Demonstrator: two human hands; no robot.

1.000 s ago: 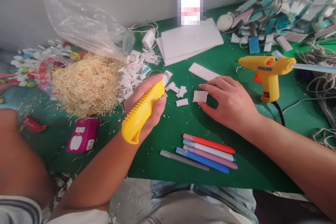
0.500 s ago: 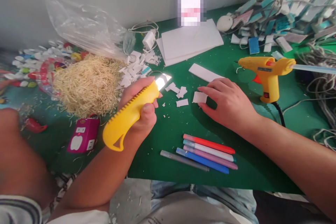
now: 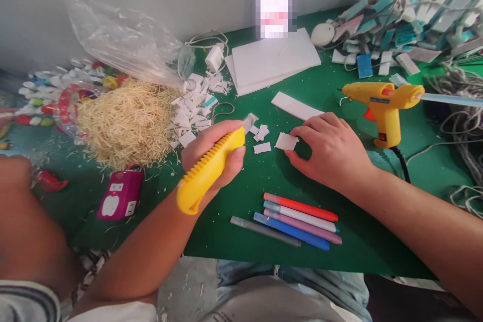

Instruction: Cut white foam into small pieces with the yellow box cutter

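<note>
Wrapped round a yellow utility knife (image 3: 211, 171), my left hand (image 3: 226, 161) holds it over the table with the blade (image 3: 249, 123) pointing away to the upper right. The blade tip is close to several small white scraps (image 3: 261, 148) on the green surface. My right hand (image 3: 326, 148) pinches a small white foam board piece (image 3: 287, 141) between thumb and fingers. Behind that hand lies a longer white foam strip (image 3: 294, 105), its right end hidden by the fingers.
A yellow glue gun (image 3: 388, 105) stands at right. Several markers (image 3: 298, 216) lie in front. White boards (image 3: 275, 60) are at the back. Straw (image 3: 126, 123), a magenta power socket (image 3: 119, 194) and a bystander's limb (image 3: 33, 211) are at left. Foam scraps (image 3: 422, 20) are piled back right.
My left hand has moved right with the knife, whose blade is now nearer the small scraps and no longer glares. The white piece in my right hand has turned slightly.
</note>
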